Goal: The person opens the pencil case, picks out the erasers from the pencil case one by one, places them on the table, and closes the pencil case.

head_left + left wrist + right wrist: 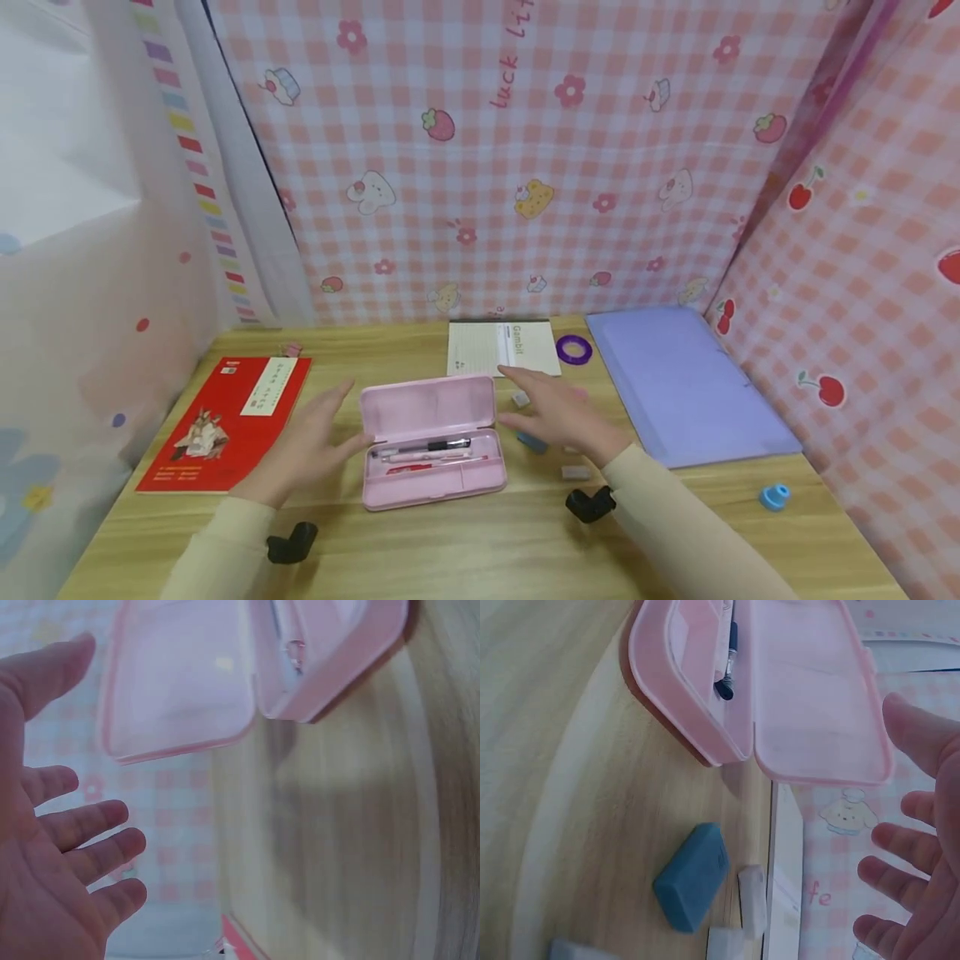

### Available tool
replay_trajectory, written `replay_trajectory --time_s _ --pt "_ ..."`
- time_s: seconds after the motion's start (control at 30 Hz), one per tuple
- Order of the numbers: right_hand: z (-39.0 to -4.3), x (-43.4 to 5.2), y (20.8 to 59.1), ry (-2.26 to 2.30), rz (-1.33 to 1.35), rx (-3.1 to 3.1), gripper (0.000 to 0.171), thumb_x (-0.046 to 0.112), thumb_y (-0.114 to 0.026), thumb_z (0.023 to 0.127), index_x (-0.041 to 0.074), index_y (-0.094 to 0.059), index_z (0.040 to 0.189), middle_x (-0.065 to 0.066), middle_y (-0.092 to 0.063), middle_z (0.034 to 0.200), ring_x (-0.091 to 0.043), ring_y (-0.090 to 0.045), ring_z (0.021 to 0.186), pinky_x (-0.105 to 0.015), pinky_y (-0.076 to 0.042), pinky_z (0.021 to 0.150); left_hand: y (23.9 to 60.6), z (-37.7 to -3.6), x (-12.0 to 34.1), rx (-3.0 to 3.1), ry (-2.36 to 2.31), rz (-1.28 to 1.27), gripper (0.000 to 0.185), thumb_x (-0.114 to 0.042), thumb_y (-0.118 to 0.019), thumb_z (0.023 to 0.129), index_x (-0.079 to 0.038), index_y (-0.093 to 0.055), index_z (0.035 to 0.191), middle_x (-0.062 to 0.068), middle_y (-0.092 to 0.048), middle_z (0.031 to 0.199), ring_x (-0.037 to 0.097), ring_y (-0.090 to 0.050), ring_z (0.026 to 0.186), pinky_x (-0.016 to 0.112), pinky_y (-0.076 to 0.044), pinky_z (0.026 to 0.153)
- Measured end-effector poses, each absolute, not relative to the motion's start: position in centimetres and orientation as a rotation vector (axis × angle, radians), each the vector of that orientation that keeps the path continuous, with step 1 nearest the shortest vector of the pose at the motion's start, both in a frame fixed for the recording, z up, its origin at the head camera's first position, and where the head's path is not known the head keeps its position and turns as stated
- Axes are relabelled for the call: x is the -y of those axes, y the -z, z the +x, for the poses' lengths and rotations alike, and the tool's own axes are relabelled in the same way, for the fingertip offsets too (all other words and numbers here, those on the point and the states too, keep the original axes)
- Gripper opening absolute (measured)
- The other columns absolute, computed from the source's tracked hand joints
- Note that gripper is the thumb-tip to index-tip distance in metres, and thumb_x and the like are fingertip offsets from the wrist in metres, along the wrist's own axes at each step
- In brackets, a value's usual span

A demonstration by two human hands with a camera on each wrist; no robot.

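A pink pencil case (435, 492) lies on the table with its lid (427, 407) raised. Inside are several pens (427, 457), among them a black one and a red one. My left hand (311, 446) is held at the left side of the case, fingers spread and apart from it. On the other side my right hand (562, 412) hovers near the lid's right edge, its fingers extended and holding nothing. Both palms face the case, as the left wrist view's hand (60, 862) also shows. Below the right hand sits a blue eraser (692, 877).
White erasers (575, 473) lie near the right hand. A red booklet (217, 417) is on the left, a Gambit notepad (480, 350) and purple tape roll (574, 350) at the back. To the right are a lilac folder (690, 383) and a small blue object (775, 497). Patterned cloth walls the table.
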State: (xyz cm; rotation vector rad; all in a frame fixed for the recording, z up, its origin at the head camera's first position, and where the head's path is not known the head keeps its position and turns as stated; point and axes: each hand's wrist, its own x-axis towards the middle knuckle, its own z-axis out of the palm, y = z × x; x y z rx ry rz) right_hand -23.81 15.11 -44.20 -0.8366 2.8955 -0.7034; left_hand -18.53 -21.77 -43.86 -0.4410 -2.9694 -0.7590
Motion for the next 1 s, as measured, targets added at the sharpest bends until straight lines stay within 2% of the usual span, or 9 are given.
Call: replay_trajectory --time_s 0.2,0.47,0.67,0.77,0.9,1.0 --pt "-24.3 -14.2 44.5 0.719 -0.87 -2.817 0.082 0.054 -0.061 0.088 0.019 -0.025 0.153 -0.009 -0.037 0.151 -0.026 -0.036 0.136 -0.042 -0.03 0.111 44.8 -19.4 20.6 3.048 0.757 -0.471 0.094 -0.046 -0.07 0.085 -0.007 -0.018 0.153 0.015 -0.028 0.155 0.037 -0.03 0.138 0.056 -0.033 0.106" --pt "-23.5 -14.3 44.4 0.683 -1.001 -2.86 0.076 0.046 -0.063 0.09 0.015 -0.03 0.151 -0.008 -0.04 0.149 -0.025 -0.039 0.135 -0.041 -0.03 0.111 44.7 -18.5 19.9 3.007 0.733 -0.501 0.093 -0.042 -0.071 0.085 -0.007 -0.019 0.153 0.014 -0.03 0.154 0.036 -0.033 0.137 0.054 -0.033 0.107" --pt "-21.8 -14.8 44.4 0.667 -1.106 -2.874 0.074 0.048 -0.063 0.089 0.013 -0.036 0.148 -0.003 -0.04 0.149 -0.021 -0.038 0.135 -0.038 -0.03 0.11 44.8 -16.4 20.3 2.92 0.624 -0.58 0.087 -0.042 -0.07 0.086 -0.007 -0.025 0.152 0.014 -0.035 0.151 0.037 -0.038 0.133 0.056 -0.033 0.106" --pt "-20.7 -14.8 44.4 0.655 -1.191 -2.884 0.07 0.047 -0.063 0.089 0.013 -0.041 0.145 -0.002 -0.045 0.146 -0.02 -0.042 0.133 -0.036 -0.032 0.11 44.9 -14.9 20.4 2.885 0.585 -0.6 0.083 -0.042 -0.07 0.085 -0.007 -0.03 0.15 0.015 -0.039 0.149 0.038 -0.041 0.131 0.056 -0.034 0.105" --pt "-19.1 -14.8 44.5 0.643 -1.305 -2.867 0.057 0.043 -0.064 0.091 0.013 -0.052 0.138 -0.004 -0.052 0.139 -0.022 -0.047 0.128 -0.039 -0.037 0.107 45.2 -13.3 20.2 2.847 0.588 -0.657 0.076 -0.038 -0.074 0.084 -0.003 -0.042 0.143 0.016 -0.047 0.142 0.038 -0.045 0.127 0.057 -0.037 0.102" --pt "-18.2 -14.4 44.8 0.608 -1.38 -2.856 0.045 0.041 -0.06 0.093 0.014 -0.061 0.13 -0.007 -0.057 0.133 -0.024 -0.052 0.123 -0.041 -0.041 0.103 45.5 -12.5 19.8 2.899 0.592 -0.686 0.07 -0.038 -0.072 0.084 -0.003 -0.048 0.14 0.016 -0.047 0.142 0.038 -0.045 0.128 0.058 -0.036 0.102"
